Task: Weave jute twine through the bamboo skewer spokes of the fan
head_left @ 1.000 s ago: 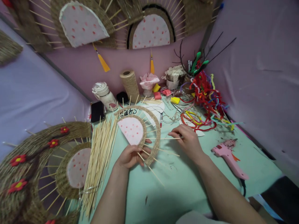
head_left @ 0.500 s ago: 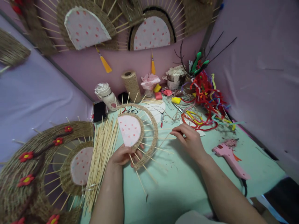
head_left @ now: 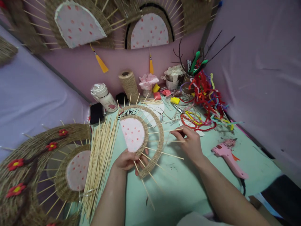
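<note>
A half-round woven fan (head_left: pixel 134 134) is in my left hand (head_left: pixel 127 160), whose thumb and fingers grip its lower edge. Its centre is white cloth with pink-red dots, rimmed with twine, and thin wooden sticks radiate outward through a second twine arc. My right hand (head_left: pixel 190 141) is pinched closed beside the stick tips at the fan's right. A thin strand of twine (head_left: pixel 166 138), blurred, runs from the outer arc to its fingertips. Left of the fan lies a pile of loose wooden sticks (head_left: pixel 101 163).
A pink glue gun (head_left: pixel 229 158) lies at the right. Along the back stand a white bottle (head_left: pixel 105 98), a twine spool (head_left: pixel 129 86) and a heap of coloured pipe cleaners (head_left: pixel 204 91). A larger woven piece with red flowers (head_left: pixel 30 169) fills the left. A phone (head_left: pixel 96 113) lies near the bottle.
My right hand has turned slightly and shifted a little against the fan, still pinching the strand. The fan has moved slightly right and down in view, while the surroundings shifted left with the camera.
</note>
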Action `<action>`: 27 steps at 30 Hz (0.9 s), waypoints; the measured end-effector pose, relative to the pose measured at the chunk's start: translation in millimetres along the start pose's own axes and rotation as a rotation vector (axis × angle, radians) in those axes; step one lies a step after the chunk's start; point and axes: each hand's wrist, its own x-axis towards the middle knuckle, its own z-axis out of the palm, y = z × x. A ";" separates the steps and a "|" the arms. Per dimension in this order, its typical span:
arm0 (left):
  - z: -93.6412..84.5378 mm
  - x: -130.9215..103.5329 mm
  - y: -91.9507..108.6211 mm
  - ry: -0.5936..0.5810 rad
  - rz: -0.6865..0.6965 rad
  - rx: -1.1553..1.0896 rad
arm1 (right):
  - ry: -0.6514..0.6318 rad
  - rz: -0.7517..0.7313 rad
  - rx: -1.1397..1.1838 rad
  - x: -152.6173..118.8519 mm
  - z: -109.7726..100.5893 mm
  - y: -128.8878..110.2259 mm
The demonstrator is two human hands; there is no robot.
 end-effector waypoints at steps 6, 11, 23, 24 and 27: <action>1.7 2.7 -3.1 -0.018 -0.044 0.018 | -0.069 0.098 0.062 1.1 -0.2 -0.9; 2.8 -3.1 3.0 0.075 0.007 0.087 | -0.060 0.123 0.075 3.1 -4.0 -3.9; 20.1 8.8 7.2 0.242 0.223 0.176 | -0.045 -0.042 0.025 3.5 -6.9 -1.1; 19.0 8.6 7.1 0.241 0.213 0.168 | -0.048 -0.053 0.027 3.7 -7.0 -0.5; 14.6 4.9 7.8 0.242 0.197 0.151 | -0.054 -0.088 0.020 4.2 -7.9 1.8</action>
